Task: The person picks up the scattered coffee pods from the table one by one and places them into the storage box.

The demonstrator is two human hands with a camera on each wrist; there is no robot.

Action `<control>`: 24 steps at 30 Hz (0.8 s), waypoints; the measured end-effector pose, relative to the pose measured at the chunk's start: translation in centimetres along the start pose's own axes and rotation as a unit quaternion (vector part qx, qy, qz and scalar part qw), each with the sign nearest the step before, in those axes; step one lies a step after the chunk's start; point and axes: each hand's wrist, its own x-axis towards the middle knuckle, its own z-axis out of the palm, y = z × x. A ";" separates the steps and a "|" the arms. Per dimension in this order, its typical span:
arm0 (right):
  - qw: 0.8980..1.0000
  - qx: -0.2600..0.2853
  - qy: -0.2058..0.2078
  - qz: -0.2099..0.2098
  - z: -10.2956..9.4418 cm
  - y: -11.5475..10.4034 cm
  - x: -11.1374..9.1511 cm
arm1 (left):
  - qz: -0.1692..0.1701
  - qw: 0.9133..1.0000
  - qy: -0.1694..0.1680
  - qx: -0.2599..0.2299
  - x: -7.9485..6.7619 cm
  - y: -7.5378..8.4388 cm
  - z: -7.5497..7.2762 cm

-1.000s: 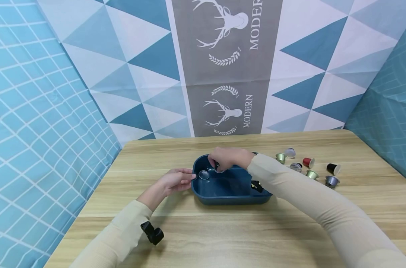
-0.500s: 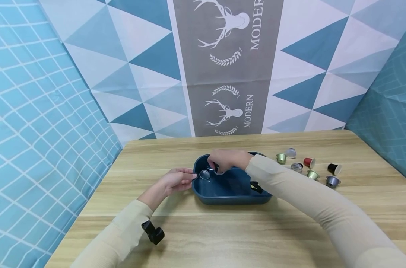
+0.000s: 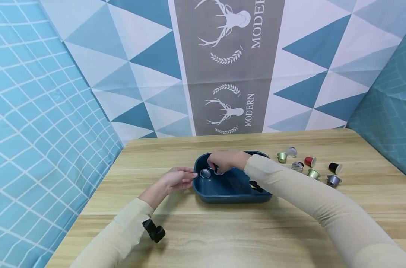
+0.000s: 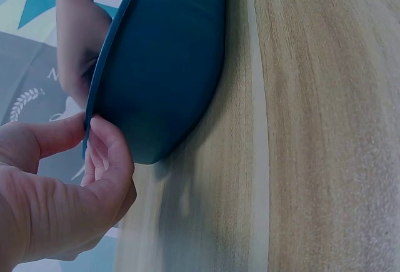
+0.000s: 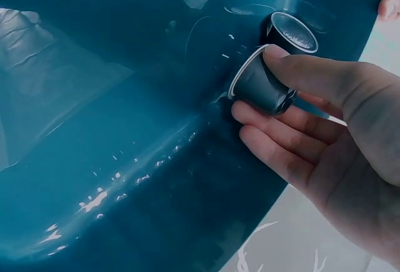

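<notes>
A dark blue plastic basin point(image 3: 236, 199) stands on the wooden table. My left hand point(image 3: 177, 180) pinches its left rim between thumb and fingers, which the left wrist view shows from outside. Inside the basin, near the far left corner, my right hand point(image 3: 225, 160) holds a dark coffee capsule point(image 5: 259, 83) between thumb and fingertips, its pale rim tilted to one side. Right beside it, a second coffee capsule point(image 5: 294, 32) sits in the basin with its round lid up; the head view shows this one point(image 3: 205, 174) near the left wall.
Several coffee capsules lie on the table right of the basin: a red one point(image 3: 310, 161), a black one point(image 3: 335, 168), a green one point(image 3: 281, 157) and a purple-grey one point(image 3: 333, 181) among them. Patterned cloth point(image 3: 228, 74) hangs behind the table.
The head view has shifted very slightly. Both hands stay almost where they were, the left at the basin's rim and the right with the coffee capsule inside the basin.
</notes>
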 end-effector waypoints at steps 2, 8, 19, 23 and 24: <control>1.000 -0.004 0.003 -0.001 -0.1 -0.1 0.1 | 0.000 1.000 0.002 0.003 -0.1 0.1 0.0; 1.000 -0.017 -0.004 0.001 0.0 -0.3 0.3 | -0.003 1.000 0.002 0.004 -0.1 0.2 0.1; 1.000 -0.014 -0.002 0.011 0.5 -0.5 0.5 | -0.005 1.000 0.002 0.009 -0.2 0.1 0.2; 1.000 -0.008 0.001 0.009 0.4 -0.5 0.3 | -0.004 1.000 0.006 0.005 -0.3 0.1 0.2; 1.000 -0.003 0.002 0.008 0.3 -0.5 0.2 | -0.004 1.000 0.005 0.005 -0.3 0.1 0.1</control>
